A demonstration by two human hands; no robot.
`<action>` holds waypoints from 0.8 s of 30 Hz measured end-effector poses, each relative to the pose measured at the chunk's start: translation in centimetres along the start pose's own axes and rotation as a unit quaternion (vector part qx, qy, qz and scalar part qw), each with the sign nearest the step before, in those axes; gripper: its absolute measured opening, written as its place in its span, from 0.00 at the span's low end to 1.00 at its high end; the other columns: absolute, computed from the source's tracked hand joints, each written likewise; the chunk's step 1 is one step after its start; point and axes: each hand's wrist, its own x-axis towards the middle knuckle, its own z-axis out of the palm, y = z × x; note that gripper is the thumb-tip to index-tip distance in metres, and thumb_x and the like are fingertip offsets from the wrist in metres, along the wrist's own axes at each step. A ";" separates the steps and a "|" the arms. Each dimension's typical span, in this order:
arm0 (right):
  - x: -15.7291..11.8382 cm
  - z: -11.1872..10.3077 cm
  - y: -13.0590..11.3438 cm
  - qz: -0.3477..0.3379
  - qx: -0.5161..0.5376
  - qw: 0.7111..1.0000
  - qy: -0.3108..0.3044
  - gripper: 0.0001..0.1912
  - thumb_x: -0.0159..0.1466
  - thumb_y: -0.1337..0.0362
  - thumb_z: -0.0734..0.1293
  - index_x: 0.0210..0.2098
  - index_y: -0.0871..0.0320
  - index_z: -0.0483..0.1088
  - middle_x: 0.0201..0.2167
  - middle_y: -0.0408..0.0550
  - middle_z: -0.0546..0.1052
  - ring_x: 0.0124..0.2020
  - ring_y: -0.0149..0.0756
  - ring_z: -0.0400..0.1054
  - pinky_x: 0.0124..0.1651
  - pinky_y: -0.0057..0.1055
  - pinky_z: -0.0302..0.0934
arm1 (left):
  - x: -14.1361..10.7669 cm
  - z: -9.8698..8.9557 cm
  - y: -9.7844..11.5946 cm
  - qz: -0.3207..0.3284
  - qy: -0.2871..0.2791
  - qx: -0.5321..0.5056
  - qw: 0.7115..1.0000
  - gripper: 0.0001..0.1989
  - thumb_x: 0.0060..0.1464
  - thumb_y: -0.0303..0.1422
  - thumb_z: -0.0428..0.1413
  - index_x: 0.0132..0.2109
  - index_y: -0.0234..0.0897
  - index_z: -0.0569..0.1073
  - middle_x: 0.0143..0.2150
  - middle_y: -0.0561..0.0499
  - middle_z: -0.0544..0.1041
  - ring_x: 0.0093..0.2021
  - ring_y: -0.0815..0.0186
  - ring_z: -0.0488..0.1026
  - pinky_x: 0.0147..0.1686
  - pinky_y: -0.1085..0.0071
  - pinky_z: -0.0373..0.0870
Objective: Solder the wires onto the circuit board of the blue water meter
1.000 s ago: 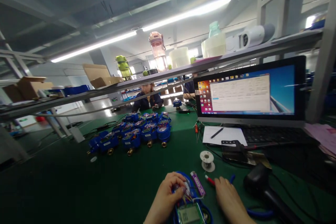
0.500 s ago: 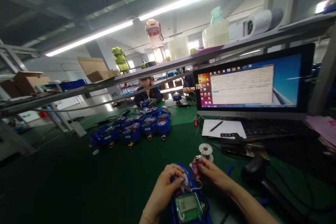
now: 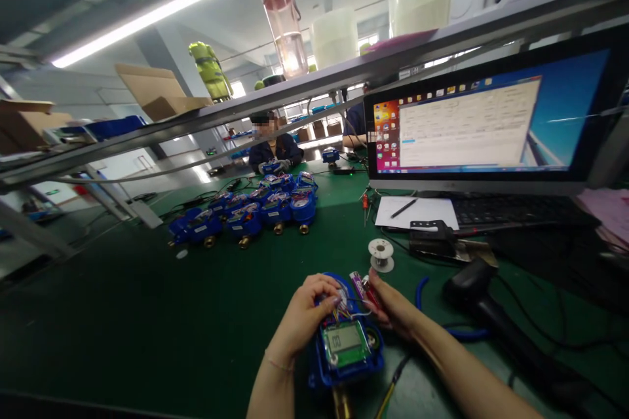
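A blue meter housing (image 3: 319, 366) with a brass fitting lies on the green table, its green circuit board and small display (image 3: 344, 342) facing up. My left hand (image 3: 312, 308) rests over the upper left of the housing, its fingers bent together at the wires; what they pinch is hidden. On the right, my right hand (image 3: 393, 304) holds a pair of batteries (image 3: 362, 288), one purple and white, one red, against the housing's upper right edge. A thin wire runs from the batteries towards the housing.
Several blue meters (image 3: 244, 219) stand at the back left. A solder spool (image 3: 381, 254), red screwdriver (image 3: 365, 206), paper with a pen (image 3: 427, 211), black scanner (image 3: 474, 288) and monitor (image 3: 462, 124) are to the right. Across the table sits a person (image 3: 275, 147).
The camera view has tilted down. My right hand has turned and opened somewhat, showing more of the batteries, now beside the housing. My left hand remains at the wires.
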 end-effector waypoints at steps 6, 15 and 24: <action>0.1 -0.1 0.3 0.036 -0.066 0.997 -0.004 0.30 0.57 0.39 0.54 0.15 0.58 0.55 0.06 0.35 0.52 0.07 0.21 0.39 0.10 0.21 0.31 | 0.0 0.1 -0.2 0.006 0.003 0.004 1.000 0.04 0.49 0.32 0.56 0.30 0.36 0.72 0.41 0.48 0.70 0.47 0.60 0.64 0.50 0.64 0.58; -0.9 0.6 -1.2 0.034 -0.103 0.994 -0.011 0.21 0.54 0.47 0.54 0.15 0.56 0.52 0.06 0.35 0.52 0.08 0.20 0.40 0.11 0.20 0.34 | 0.0 0.3 0.1 0.007 0.011 0.013 1.000 0.04 0.49 0.32 0.56 0.29 0.36 0.72 0.40 0.48 0.71 0.46 0.61 0.65 0.49 0.64 0.58; -0.7 -0.3 -0.6 0.019 -0.115 0.992 -0.039 0.25 0.56 0.47 0.52 0.11 0.56 0.51 0.05 0.36 0.51 0.07 0.21 0.41 0.10 0.22 0.35 | 0.1 0.5 -0.1 0.014 0.008 0.019 1.000 0.04 0.50 0.32 0.56 0.30 0.36 0.72 0.40 0.49 0.71 0.46 0.61 0.65 0.49 0.64 0.58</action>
